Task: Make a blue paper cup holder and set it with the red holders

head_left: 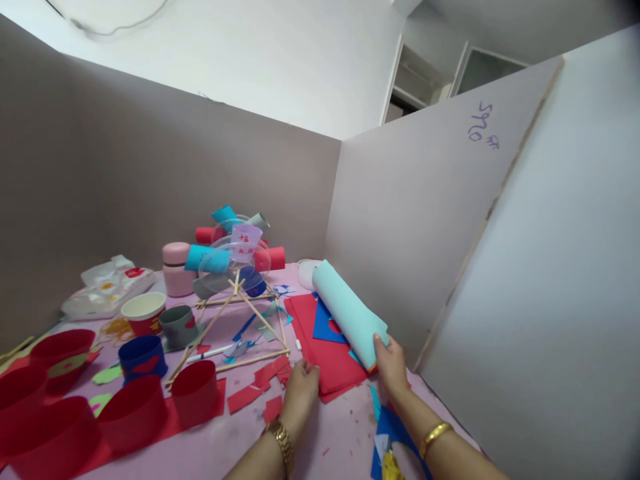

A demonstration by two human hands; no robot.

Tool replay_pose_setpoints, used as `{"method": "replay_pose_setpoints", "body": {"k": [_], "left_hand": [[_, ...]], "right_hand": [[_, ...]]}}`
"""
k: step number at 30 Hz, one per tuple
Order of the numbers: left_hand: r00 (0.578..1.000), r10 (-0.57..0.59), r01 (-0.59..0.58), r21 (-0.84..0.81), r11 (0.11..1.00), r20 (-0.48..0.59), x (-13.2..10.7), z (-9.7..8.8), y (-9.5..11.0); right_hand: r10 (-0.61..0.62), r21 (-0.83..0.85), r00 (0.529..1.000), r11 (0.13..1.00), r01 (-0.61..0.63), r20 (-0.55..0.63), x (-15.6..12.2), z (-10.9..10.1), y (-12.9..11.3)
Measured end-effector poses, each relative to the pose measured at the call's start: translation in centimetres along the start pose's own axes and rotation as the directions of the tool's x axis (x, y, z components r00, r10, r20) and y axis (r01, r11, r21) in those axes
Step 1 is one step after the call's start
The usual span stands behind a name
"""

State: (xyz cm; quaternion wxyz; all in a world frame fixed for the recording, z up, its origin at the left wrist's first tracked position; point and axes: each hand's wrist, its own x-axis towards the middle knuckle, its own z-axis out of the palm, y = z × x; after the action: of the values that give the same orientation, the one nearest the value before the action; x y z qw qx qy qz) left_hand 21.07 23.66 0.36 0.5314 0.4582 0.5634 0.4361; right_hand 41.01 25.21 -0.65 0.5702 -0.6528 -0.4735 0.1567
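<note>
My right hand (391,365) grips the near end of a rolled bundle of foam sheets, pale teal on the outside (347,310), lifted at a slant over the table. My left hand (300,390), fingers curled, rests on the near edge of a stack of red foam sheets (325,347) lying flat on the pink table (330,443); whether it grips them I cannot tell. A blue sheet (325,325) lies on the red stack under the roll. Red paper scraps (260,387) lie just left of my left hand.
A stick-frame model (235,313) with coloured paper cups stands mid-table. Red, blue and grey paper rings and cups (145,357) crowd the left side. Grey partition walls (400,220) close the table at back and right. Blue and yellow scraps (390,447) lie near my right forearm.
</note>
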Motion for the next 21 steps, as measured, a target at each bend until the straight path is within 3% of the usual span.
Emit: {"method": "replay_pose_setpoints", "body": {"k": [6, 12, 14, 17, 21], "left_hand": [[0.983, -0.051, 0.072, -0.115, 0.991, 0.175, -0.2, 0.7, 0.9], [0.966, 0.065, 0.009, -0.28, 0.96, 0.251, -1.7, 2.5, 2.2], [0.967, 0.082, -0.011, -0.282, 0.959, 0.242, -2.1, 2.7, 2.2], [0.977, 0.079, -0.028, -0.25, 0.968, 0.196, -2.7, 2.6, 1.5], [0.999, -0.028, 0.033, -0.213, 0.977, 0.027, -3.5, 1.6, 0.0]], "right_hand": [[-0.13, -0.07, 0.968, 0.986, 0.148, 0.214, -1.8, 0.7, -1.8], [-0.303, -0.078, 0.825, 0.92, 0.383, 0.478, -3.9, 0.0, -3.9], [-0.303, -0.104, 0.833, 0.915, 0.39, 0.463, -3.7, -0.2, -3.7], [-0.258, -0.163, 0.893, 0.928, 0.335, 0.37, -2.8, -0.2, -2.9], [-0.221, -0.15, 0.934, 0.951, 0.269, 0.279, -2.0, 0.1, -1.9]]}}
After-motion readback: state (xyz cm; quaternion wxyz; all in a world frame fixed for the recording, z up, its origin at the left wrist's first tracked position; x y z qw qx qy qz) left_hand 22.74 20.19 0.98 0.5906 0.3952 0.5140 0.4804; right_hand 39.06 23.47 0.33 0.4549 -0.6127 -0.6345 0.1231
